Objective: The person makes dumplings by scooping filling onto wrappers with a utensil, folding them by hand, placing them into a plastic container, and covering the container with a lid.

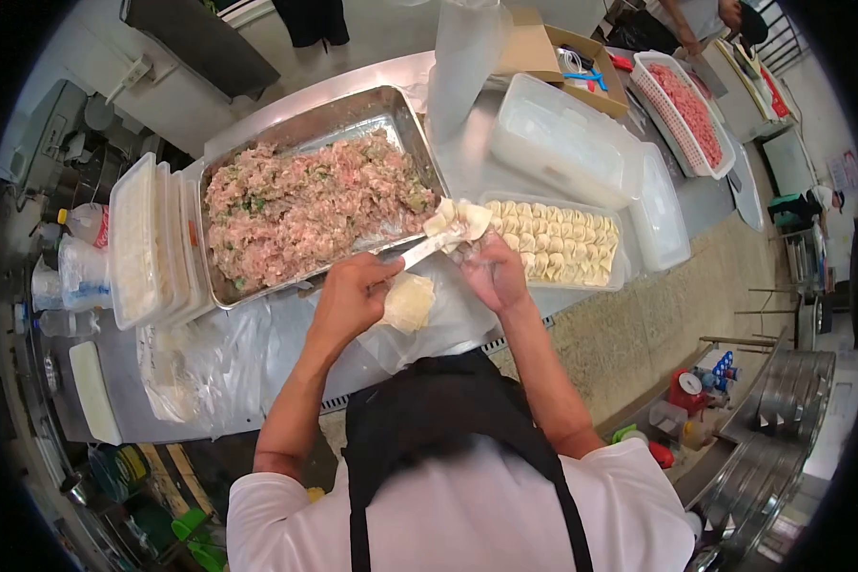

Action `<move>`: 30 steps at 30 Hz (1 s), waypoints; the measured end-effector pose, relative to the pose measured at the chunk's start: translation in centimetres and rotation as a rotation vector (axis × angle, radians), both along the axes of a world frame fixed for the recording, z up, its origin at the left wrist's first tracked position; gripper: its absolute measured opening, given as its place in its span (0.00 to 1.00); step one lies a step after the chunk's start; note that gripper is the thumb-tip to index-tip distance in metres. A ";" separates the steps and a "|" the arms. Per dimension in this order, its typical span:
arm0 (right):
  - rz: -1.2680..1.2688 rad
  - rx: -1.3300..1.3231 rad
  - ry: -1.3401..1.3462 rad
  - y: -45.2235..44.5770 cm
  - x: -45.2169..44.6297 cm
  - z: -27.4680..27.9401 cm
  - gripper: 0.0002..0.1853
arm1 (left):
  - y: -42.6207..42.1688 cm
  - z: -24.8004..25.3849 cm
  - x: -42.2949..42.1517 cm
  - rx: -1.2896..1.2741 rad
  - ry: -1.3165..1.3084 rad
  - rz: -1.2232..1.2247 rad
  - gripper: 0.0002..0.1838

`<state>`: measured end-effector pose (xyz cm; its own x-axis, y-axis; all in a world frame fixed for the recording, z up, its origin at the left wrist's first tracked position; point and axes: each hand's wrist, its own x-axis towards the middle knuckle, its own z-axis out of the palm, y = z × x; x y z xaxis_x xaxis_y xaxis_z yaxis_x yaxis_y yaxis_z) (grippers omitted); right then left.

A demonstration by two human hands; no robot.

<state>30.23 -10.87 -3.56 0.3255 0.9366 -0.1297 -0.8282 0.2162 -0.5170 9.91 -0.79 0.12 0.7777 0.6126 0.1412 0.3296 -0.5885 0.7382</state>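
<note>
Pinching a pale dough wrapper point(473, 219), the right hand point(495, 274) meets a flat white spatula point(422, 251) the left hand point(356, 292) grips; cream dumplings point(556, 240) look done at three o'clock; pink mince point(315, 208) remains at nine.

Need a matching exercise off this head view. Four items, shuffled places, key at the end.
Column 1
1. White flat tool
2. Wrapper at the tool's tip
3. Minced meat mix
4. Folded dumplings

Column 2
A. Heaped in the metal tray
B. Gripped by the left hand
C. Lined up in rows in a plastic tray
D. Held by the right hand

Pairs: 1-B, 2-D, 3-A, 4-C
</note>
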 end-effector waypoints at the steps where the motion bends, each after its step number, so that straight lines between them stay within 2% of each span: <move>1: 0.001 -0.001 0.001 -0.2 -0.1 -0.8 0.28 | -0.1 1.4 -0.2 -0.086 -0.040 0.033 0.18; 3: -0.121 -0.212 -0.689 -0.3 -0.3 -2.4 0.29 | -0.3 2.5 -0.6 -0.171 -0.076 0.065 0.18; 4: -0.122 -0.213 -0.688 -0.5 -0.5 -2.4 0.29 | -0.4 2.6 -0.7 -0.154 0.001 0.030 0.19; 6: -0.162 -0.366 -1.247 -0.7 -0.9 -2.1 0.26 | -0.6 3.0 -0.9 -0.138 0.076 -0.005 0.20; 7: -0.161 -0.367 -1.247 -0.7 -0.8 -2.1 0.26 | -0.7 3.2 -1.1 -0.064 0.125 -0.058 0.20; 8: -0.138 -0.313 -1.352 -0.7 -0.6 -2.0 0.21 | -0.7 3.5 -1.2 0.009 0.174 -0.112 0.21; 9: -0.116 -0.263 -1.457 -0.9 -0.3 -2.0 0.17 | -0.7 3.9 -1.5 0.007 0.174 -0.120 0.21; 10: -0.119 -0.328 -1.459 -1.2 -0.1 -1.5 0.10 | -0.5 4.4 -2.1 -0.058 0.098 -0.048 0.21; 11: -0.132 -0.356 -1.466 -1.7 0.6 -1.4 0.10 | -0.2 4.9 -2.6 -0.127 0.017 0.013 0.21; 13: -0.011 -0.497 -1.174 -3.2 2.9 -0.8 0.09 | 0.6 6.3 -3.7 -0.085 0.003 0.076 0.20; 14: -0.116 -0.475 -1.056 -4.1 3.7 -0.5 0.15 | 1.0 6.2 -4.1 -0.100 -0.049 0.088 0.21; 15: -0.140 -0.507 -1.067 -5.5 4.8 -0.1 0.15 | 1.2 5.9 -4.5 -0.114 -0.096 0.109 0.23; 17: -0.680 -0.733 -0.844 -7.3 6.7 0.6 0.19 | 1.4 5.2 -5.1 -0.137 -0.096 0.111 0.22; 19: -0.696 -0.849 -1.017 -11.3 12.2 -0.7 0.20 | 1.4 4.5 -5.5 -0.152 -0.085 0.137 0.22; 21: -0.648 -0.975 -1.237 -14.2 15.9 0.6 0.22 | 1.2 3.8 -5.7 -0.257 -0.149 0.173 0.20; 22: -0.646 -0.979 -1.241 -15.4 17.7 0.9 0.22 | 1.1 3.8 -5.6 -0.263 -0.151 0.173 0.20; 24: -0.381 -1.242 -1.630 -17.1 20.3 0.7 0.21 | 0.9 4.0 -5.4 -0.268 -0.089 0.212 0.20; 28: -0.344 -1.095 -1.787 -17.7 21.4 -1.4 0.16 | 0.7 3.4 -4.9 -0.258 -0.075 0.187 0.20; 30: -0.385 -1.063 -2.106 -17.2 21.1 -2.4 0.11 | 0.6 3.3 -4.8 -0.232 -0.059 0.145 0.20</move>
